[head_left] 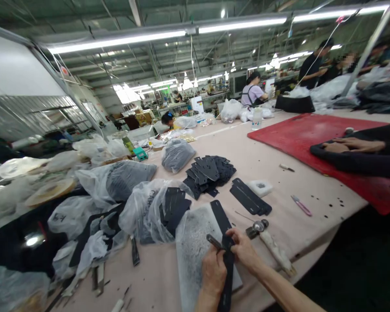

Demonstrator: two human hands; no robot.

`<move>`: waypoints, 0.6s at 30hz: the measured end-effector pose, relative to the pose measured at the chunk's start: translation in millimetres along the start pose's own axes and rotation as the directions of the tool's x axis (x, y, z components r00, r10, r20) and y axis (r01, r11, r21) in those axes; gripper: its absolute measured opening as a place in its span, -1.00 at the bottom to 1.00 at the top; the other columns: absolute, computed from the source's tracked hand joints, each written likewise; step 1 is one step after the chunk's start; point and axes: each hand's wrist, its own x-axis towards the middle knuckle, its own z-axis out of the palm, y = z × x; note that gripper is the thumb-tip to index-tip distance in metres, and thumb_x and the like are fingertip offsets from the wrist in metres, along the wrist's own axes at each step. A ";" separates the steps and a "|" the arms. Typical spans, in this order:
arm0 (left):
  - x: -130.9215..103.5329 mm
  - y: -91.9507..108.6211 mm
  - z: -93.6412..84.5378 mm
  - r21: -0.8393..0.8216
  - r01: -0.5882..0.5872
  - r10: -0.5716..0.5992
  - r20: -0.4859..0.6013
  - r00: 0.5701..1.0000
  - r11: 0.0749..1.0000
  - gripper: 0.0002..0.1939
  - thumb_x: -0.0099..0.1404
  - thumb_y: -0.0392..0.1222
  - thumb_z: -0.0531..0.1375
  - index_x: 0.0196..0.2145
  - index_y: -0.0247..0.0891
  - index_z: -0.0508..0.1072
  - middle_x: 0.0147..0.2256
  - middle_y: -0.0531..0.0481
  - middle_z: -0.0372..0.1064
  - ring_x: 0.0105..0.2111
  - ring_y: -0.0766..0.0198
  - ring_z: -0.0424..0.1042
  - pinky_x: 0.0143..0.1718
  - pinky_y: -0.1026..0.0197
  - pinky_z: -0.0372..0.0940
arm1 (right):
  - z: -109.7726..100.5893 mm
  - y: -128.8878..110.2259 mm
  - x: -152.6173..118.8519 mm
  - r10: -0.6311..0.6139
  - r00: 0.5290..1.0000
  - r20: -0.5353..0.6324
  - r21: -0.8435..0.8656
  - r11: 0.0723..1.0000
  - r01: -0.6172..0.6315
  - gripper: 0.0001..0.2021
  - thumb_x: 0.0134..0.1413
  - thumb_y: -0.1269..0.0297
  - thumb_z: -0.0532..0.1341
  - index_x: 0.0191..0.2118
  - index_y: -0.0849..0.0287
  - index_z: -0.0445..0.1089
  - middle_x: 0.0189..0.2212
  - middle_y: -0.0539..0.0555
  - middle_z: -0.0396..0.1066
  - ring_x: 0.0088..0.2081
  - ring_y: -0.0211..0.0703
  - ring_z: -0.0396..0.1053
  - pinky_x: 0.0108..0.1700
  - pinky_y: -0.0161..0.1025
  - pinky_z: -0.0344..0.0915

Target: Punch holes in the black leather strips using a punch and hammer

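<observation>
Metal rod (213, 241), one, pinched by left hand (214, 269); right hand (245, 251) pinches one black strip (228, 265).

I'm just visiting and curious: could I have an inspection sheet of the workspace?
Surface: pale pink tabletop, crowded at left.
Job's things: black flat strip on a speckled whitish slab; dark rod-shaped tool.
Clutter: heaped flat black pieces, translucent plastic bag, pale-handled metal hammer, pink-handled snips.
Hands: left hand grips the tool; right hand touches the strip.
Cables: thin white cable hanging from white tube lights.
Surroundings: co-worker's hands on dark material over a red flat board; person in lilac top beyond.
</observation>
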 end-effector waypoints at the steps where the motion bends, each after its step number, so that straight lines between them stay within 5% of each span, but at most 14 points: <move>1: 0.0 -1.3 0.5 -0.005 0.001 -0.001 0.007 1.000 1.000 -0.65 0.32 -0.24 -0.08 -0.20 -0.19 0.51 -0.31 -0.10 0.48 -0.28 0.16 0.50 -0.21 0.17 0.36 | -0.6 -0.3 0.4 -0.063 0.998 0.022 -0.042 0.997 0.064 -0.52 -0.32 0.43 0.07 -0.12 0.23 0.31 -0.48 -0.01 0.21 -0.41 -0.23 0.19 -0.38 -0.30 0.11; 4: -0.5 -1.3 0.2 -0.029 0.005 -0.004 0.023 1.000 1.000 -0.64 0.33 -0.23 -0.08 -0.16 -0.18 0.51 -0.27 -0.10 0.49 -0.23 0.16 0.50 -0.15 0.16 0.36 | -2.4 -1.3 0.7 -0.137 0.988 0.074 -0.093 0.985 0.144 -0.49 -0.24 0.39 0.08 -0.03 0.23 0.35 -0.41 0.01 0.24 -0.33 -0.21 0.22 -0.26 -0.27 0.14; 18: 2.5 10.7 -1.1 0.010 0.026 -0.026 0.043 0.999 1.000 -0.74 0.30 -0.25 0.03 -0.21 -0.31 0.49 -0.28 -0.15 0.47 -0.26 0.20 0.47 -0.18 0.23 0.29 | -18.4 -3.8 4.4 -0.106 0.984 0.143 -0.067 0.991 0.117 -0.53 -0.14 0.33 0.20 -0.01 0.33 0.35 -0.34 0.02 0.34 -0.33 -0.30 0.24 -0.25 -0.35 0.17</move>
